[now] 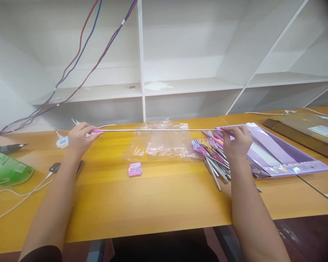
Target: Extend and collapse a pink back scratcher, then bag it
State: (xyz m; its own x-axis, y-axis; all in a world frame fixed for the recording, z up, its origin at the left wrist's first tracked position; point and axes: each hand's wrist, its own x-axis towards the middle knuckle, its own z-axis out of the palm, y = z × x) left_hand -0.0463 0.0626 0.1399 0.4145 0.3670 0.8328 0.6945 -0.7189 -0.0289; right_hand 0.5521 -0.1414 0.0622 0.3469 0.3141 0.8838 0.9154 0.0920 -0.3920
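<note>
A thin metal telescopic rod (158,130) with pink ends is stretched level between my two hands, above the table. My left hand (82,137) pinches its left pink end between thumb and fingertips. The other pink end is held by my right hand (237,140), whose fingers partly hide it. Just left of my right wrist lies a pile of similar metal rods (214,165) with purple, pink and yellow claw-like heads. A crumpled clear plastic bag (164,142) rests behind and below the rod. Nearer to me is a small stack of pink cards (135,169).
An open purple box (287,168) sits right of the pile, with a brown carton (307,127) beyond. At left are a green pouch (8,169), white cables (24,196) and a white charger (62,141). White shelving (142,65) stands behind the table.
</note>
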